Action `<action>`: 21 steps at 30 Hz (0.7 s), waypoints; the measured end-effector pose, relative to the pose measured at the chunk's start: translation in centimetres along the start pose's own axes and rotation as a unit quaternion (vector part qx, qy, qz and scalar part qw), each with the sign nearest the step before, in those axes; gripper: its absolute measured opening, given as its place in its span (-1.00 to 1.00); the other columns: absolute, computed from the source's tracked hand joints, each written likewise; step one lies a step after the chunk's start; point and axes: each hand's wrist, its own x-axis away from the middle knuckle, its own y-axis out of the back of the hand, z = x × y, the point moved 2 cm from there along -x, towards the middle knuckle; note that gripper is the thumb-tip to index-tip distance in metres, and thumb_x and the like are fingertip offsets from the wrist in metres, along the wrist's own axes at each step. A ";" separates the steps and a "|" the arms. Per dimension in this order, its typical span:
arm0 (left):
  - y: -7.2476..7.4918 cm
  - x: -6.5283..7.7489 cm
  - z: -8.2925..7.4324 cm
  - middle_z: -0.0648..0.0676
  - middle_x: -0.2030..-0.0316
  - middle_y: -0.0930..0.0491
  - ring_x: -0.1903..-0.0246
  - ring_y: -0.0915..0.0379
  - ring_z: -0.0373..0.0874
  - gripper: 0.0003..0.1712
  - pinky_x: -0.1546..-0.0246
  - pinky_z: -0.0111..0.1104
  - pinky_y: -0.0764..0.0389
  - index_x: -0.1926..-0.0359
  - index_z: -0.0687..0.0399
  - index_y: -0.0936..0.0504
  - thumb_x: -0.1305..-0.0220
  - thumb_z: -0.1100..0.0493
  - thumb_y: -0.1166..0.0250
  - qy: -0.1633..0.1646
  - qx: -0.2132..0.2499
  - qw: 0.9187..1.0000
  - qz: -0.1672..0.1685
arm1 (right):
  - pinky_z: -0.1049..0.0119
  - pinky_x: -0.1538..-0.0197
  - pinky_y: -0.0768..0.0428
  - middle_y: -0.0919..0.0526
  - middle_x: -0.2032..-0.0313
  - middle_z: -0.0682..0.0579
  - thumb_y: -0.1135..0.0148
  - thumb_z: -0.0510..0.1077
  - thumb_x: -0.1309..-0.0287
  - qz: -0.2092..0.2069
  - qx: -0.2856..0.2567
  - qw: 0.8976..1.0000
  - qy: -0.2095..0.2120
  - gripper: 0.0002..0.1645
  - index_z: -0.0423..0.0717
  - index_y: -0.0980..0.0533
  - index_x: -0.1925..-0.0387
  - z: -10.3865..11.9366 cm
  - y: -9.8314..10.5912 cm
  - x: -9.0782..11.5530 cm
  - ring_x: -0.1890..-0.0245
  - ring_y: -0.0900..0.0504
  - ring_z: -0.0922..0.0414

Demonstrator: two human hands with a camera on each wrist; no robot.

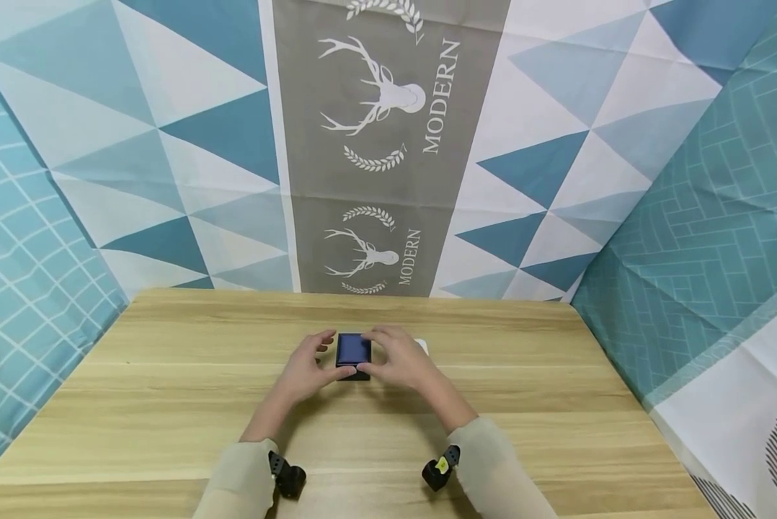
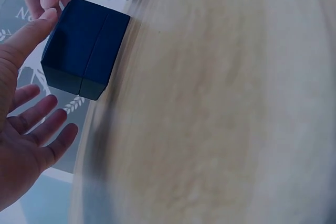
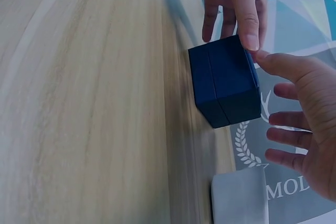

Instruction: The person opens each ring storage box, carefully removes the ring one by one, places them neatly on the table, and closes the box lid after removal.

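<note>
A small dark blue box [image 1: 354, 348] with a lid stands on the wooden table between the two hands. Its lid looks closed, with a straight seam running round the sides in both wrist views. My left hand [image 1: 305, 369] is at the box's left, its thumb tip at the near upper edge of the lid and its other fingers spread apart from the side. From the right, my right hand [image 1: 396, 357] brings its thumb [image 3: 286, 66] to the same edge, close to the left thumb. Its remaining fingers are loosely extended beside the box, not wrapped round it.
A pale object with rounded corners [image 3: 240, 198] lies just right of the box, partly behind the right hand in the head view. The wooden table [image 1: 168, 389] meets a patterned cloth backdrop [image 1: 362, 180] at its far edge. Tiled-pattern cloths hang at both sides.
</note>
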 end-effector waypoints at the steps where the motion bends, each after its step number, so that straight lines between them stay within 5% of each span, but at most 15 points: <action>1: 0.0 0.0 0.1 0.26 -0.12 -0.43 -0.09 -0.40 0.18 0.00 -0.08 -0.01 -0.49 -0.30 0.19 -0.29 0.12 -0.13 -0.48 0.001 0.001 1.000 0.000 | -0.03 -0.27 -0.37 -0.40 -0.26 -0.08 -0.22 0.27 -0.06 0.001 0.002 1.000 0.000 -0.28 0.10 -0.40 -0.23 0.0 -0.1 -0.1 -0.28 -0.35 -0.07; 21: -0.6 -0.1 0.4 0.26 -0.14 -0.42 -0.09 -0.40 0.18 0.02 -0.12 -0.03 -0.47 -0.31 0.20 -0.26 0.19 0.08 -0.55 0.013 -0.004 1.000 0.023 | -0.03 -0.26 -0.39 -0.31 -0.32 -0.05 -0.26 0.25 -0.04 0.022 0.001 1.000 -0.017 -0.25 0.14 -0.35 -0.27 0.0 -1.2 -0.4 -0.33 -0.27 -0.05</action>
